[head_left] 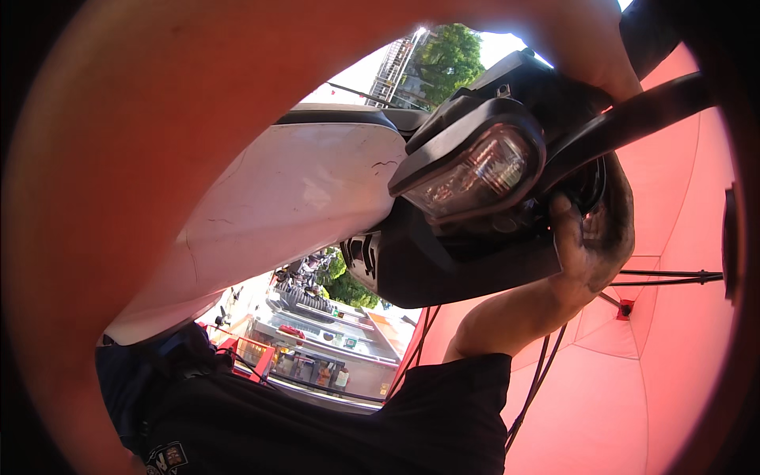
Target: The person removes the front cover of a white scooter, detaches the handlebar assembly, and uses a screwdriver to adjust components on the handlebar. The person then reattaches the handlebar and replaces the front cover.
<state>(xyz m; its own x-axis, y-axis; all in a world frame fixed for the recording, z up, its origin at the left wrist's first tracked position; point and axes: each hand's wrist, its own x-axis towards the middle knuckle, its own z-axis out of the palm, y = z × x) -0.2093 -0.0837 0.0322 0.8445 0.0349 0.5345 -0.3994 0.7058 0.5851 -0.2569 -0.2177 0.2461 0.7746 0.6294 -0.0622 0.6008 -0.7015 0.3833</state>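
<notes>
A clear-lensed lamp [483, 174] in a black surround sits at the end of a white, cracked body panel [293, 182] of what looks like a motorbike or scooter. Below the lamp runs a black plastic housing [443, 265]. My right hand [594, 237], smudged dark, grips the housing's right end, thumb on the near side and fingers curled behind. Across the top reaches my left arm, large and close; my left hand [582, 47] is at the upper right by the black parts above the lamp, its fingers hidden. A black curved bar [633, 119] passes between the hands.
A red canopy [665, 317] with dark poles [546, 380] spreads over the right side. Behind the panel stand a grey counter or cart [332, 348] with bottles, a red metal frame [253, 364] and trees [451, 63]. My black shirt fills the lower edge.
</notes>
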